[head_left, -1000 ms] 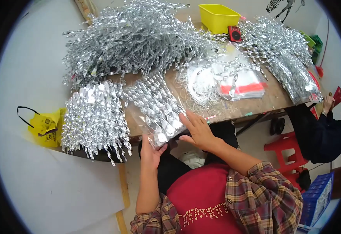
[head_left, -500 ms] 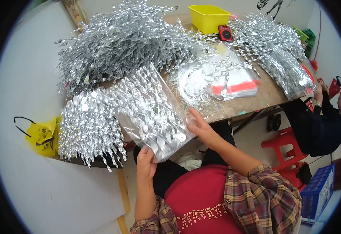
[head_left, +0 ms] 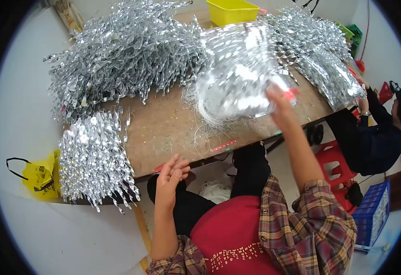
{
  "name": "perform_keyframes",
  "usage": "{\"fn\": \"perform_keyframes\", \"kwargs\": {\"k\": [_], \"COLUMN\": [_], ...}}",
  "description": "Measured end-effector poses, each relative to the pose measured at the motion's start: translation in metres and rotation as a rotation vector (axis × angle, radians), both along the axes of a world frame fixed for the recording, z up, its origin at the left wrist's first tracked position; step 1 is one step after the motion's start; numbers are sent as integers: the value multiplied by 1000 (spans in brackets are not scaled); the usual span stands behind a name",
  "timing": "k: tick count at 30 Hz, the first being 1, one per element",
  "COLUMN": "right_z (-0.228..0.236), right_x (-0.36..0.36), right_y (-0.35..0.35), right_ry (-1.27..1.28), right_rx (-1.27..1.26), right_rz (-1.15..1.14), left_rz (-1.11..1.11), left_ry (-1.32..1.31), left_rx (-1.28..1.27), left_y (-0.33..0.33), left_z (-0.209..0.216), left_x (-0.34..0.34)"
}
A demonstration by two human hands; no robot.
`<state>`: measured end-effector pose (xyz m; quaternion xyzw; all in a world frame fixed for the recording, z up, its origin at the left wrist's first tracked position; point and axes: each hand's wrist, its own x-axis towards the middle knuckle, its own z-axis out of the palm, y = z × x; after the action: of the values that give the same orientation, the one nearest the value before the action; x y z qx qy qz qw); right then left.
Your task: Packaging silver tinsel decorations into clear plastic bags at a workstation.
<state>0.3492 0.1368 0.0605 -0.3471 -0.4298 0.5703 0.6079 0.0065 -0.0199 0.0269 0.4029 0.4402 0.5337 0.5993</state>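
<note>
My right hand (head_left: 280,101), blurred by motion, grips the lower right corner of a clear plastic bag (head_left: 239,68) filled with silver twisted foil strands. The bag is over the right-middle of the table, covering most of a stack of flat plastic bags with a red band (head_left: 293,93) and part of a coil of thin white string (head_left: 200,103). Near the table's front edge, my left hand (head_left: 168,181) is empty, its fingers apart. Left of it, a smaller bunch of silver strands (head_left: 95,158) hangs over the edge.
A big heap of silver strands (head_left: 131,55) fills the table's back left. More filled bags (head_left: 329,75) lie at the right, near a yellow tub (head_left: 232,13). A yellow bag (head_left: 40,176) stands at far left. At right are a co-worker (head_left: 377,123), red stools (head_left: 333,160) and a blue crate (head_left: 372,215).
The filled bag has moved from in front of me to the right and farther back in my right hand. My left hand has let go of its lower corner.
</note>
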Motion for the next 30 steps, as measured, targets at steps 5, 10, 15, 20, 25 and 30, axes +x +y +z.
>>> {"fn": "perform_keyframes", "kwargs": {"k": [5,10,15,20,25,30], "right_z": [30,-11,-25,-47,-37,-37], "right_x": [44,56,-42,-67,-116,-90], "right_y": [65,71,-34,-83,-93,-75], "right_ry": [-18,-732,19,-111,-21,-284], "right_rx": [-96,287,-194,-317,-448,-394], "right_rz": [-140,-127,184,394,422,600], "left_rz": [41,80,48,-135,37,225], "left_ry": [70,81,-130,-531,-485,-376], "left_rx": [-71,-64,-116,-131,-123,-148], "left_y": [-12,-12,-25,-25,-25,9], "left_z": [-12,-15,-19,-13,-5,-12], "left_x": [-4,-4,-14,-9,-7,-18]}}
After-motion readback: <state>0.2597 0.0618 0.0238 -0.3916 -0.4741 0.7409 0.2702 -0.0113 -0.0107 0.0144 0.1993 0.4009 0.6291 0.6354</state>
